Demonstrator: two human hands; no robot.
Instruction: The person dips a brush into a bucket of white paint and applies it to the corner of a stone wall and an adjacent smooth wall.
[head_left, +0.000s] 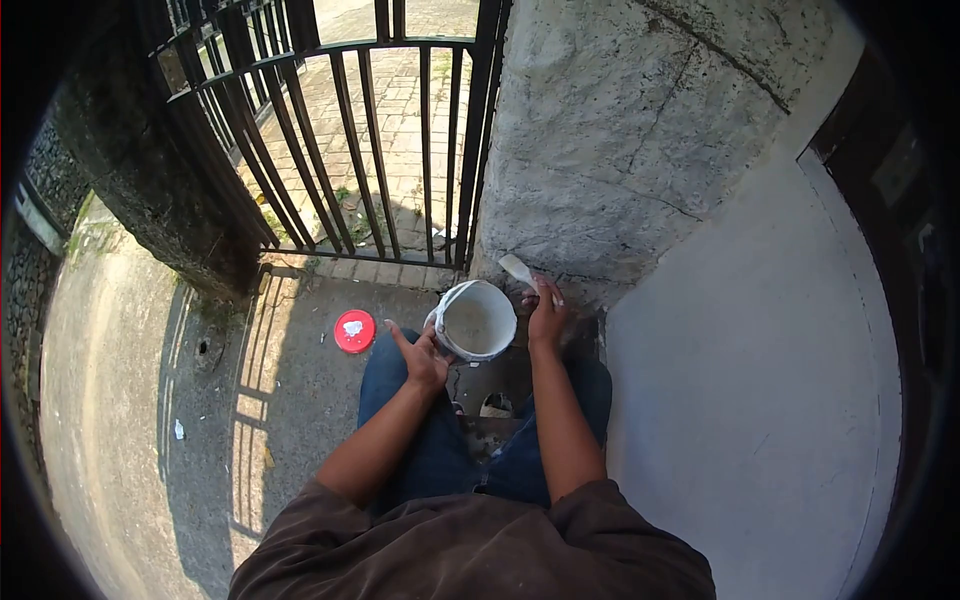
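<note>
A white bucket (479,320) sits between my knees, tilted so that its open mouth shows, with a greyish layer at the bottom. Against its left side is my left hand (425,358), fingers gripping the wall and thumb sticking out. My right hand (546,312) is closed around a paintbrush (515,268), whose pale, flat end points up and left beside the bucket's rim. Left of my knee, a red lid (354,331) with a white smear lies on the ground.
A rough, cracked wall (600,150) rises right in front, joining a smooth pale wall (750,380) on my right. Ahead to the left is a dark metal gate (370,150) beside a dark pillar (160,190). White bits lie on the concrete ground (310,420).
</note>
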